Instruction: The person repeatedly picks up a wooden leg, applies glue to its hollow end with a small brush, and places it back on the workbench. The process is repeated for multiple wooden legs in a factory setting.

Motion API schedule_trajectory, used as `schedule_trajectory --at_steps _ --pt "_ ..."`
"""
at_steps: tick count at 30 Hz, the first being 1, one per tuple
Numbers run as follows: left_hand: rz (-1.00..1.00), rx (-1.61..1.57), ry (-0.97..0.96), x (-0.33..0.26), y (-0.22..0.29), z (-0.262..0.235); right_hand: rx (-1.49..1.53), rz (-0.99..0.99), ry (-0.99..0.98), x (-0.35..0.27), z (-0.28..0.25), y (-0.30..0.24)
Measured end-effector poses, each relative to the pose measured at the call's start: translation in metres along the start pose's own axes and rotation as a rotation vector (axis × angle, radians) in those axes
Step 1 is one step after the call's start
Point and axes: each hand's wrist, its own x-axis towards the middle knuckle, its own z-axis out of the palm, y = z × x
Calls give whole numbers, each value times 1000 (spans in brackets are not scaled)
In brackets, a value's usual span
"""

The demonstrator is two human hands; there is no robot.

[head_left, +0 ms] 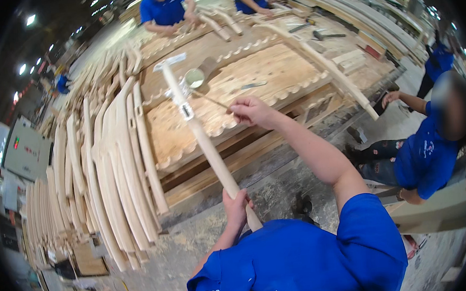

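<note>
The left hand [236, 206] is wrapped tight around the lower end of a long curved wooden leg [203, 139], which slants up and away over the workbench [249, 71] with its far end lying near a small open tin [194, 78]. The right hand [249, 112] is pinched narrow on a thin stick or brush [213, 101] whose tip reaches toward the upper part of the leg, close beside the tin. The main risk looks to be the leg swinging or rolling, since only one hand holds it at the very end and the rest seems to rest loosely on the bench; a slip could knock the tin over and spill it across the scalloped board [229, 91]. The brush could also smear beyond the spot it is meant for. A stack of curved wooden pieces [110, 170] leans just left of the leg, and a person seated at the right [422, 154] is well apart.
</note>
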Motion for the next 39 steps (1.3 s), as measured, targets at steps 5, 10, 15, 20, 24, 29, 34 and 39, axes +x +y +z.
schedule_trajectory --at_steps 5,10,15,20,24,29,34,39 --pt "95 40 -93 5 2 45 302 -37 84 -57 -39 1" --pt "64 -35 -278 19 13 133 341 -91 380 -151 -92 -10" --pt "3 -110 -329 47 -11 242 223 -103 565 -248 -152 -37" --pt "-58 -144 -354 75 -32 344 139 -136 722 -327 -202 -46" --pt "-97 -119 -308 100 -49 401 167 -169 807 -371 -229 -41" --pt "-175 -211 -248 133 -74 437 163 -156 885 -401 -248 -41" --pt "-343 -222 -410 175 -84 436 193 -154 839 -401 -261 -35" --pt "-462 219 -691 164 -89 390 259 -112 706 -370 -266 -26"
